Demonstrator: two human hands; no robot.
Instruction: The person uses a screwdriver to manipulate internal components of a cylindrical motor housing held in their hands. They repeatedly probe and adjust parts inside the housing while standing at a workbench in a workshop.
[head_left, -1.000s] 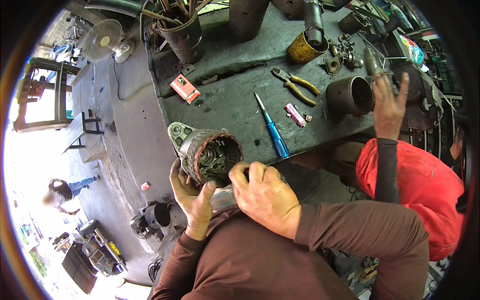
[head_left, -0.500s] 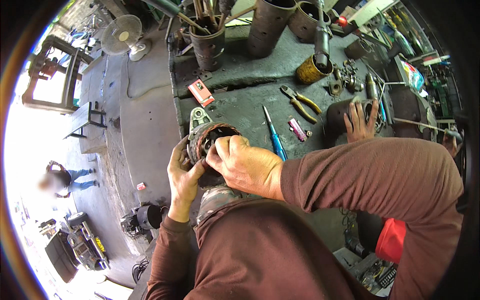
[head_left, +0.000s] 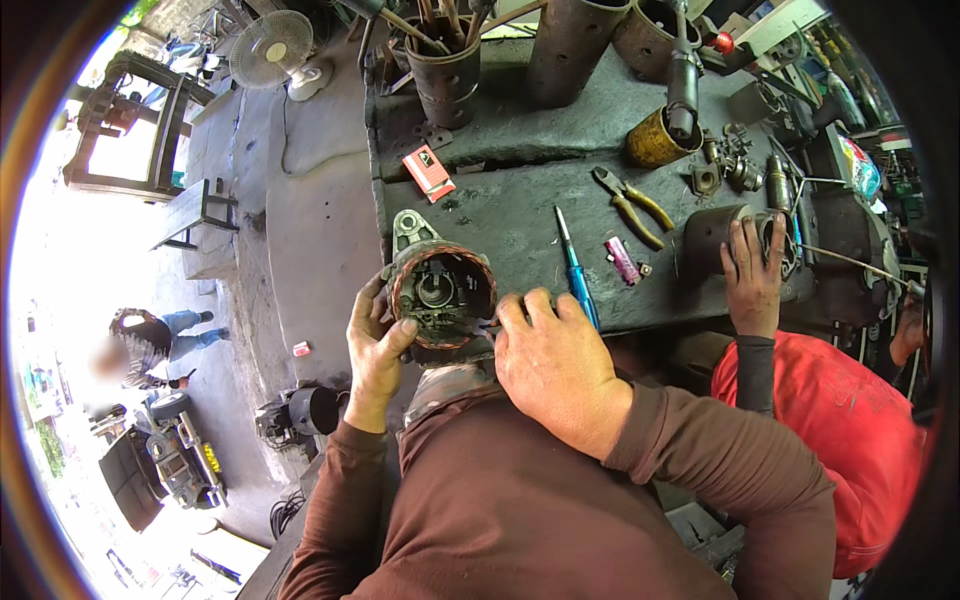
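Observation:
My left hand (head_left: 374, 350) grips the left side of an alternator housing (head_left: 440, 288), thumb over its lower rim. The round opening faces up and shows copper windings around the edge and metal parts inside. A cast lug (head_left: 412, 230) sticks out at its far side. At the right lower rim is my right hand (head_left: 562, 365), its fingers curled. A thin, pale end shows between its fingertips and the housing; I cannot make out what it is. Just beyond this hand lies a blue-handled screwdriver (head_left: 578, 278) on the dark bench.
On the bench (head_left: 500, 240) are pliers (head_left: 632, 208), a pink lighter (head_left: 621, 262), a red-and-white box (head_left: 428, 173) and a yellow can (head_left: 660, 138). A red-clad co-worker (head_left: 815, 440) works at right, a hand (head_left: 752, 280) on a metal cylinder. A fan (head_left: 275, 52) stands far left.
My right hand has come out of the housing to its right rim, uncovering the inside. My left hand keeps its hold. More of the red-clad co-worker shows at right.

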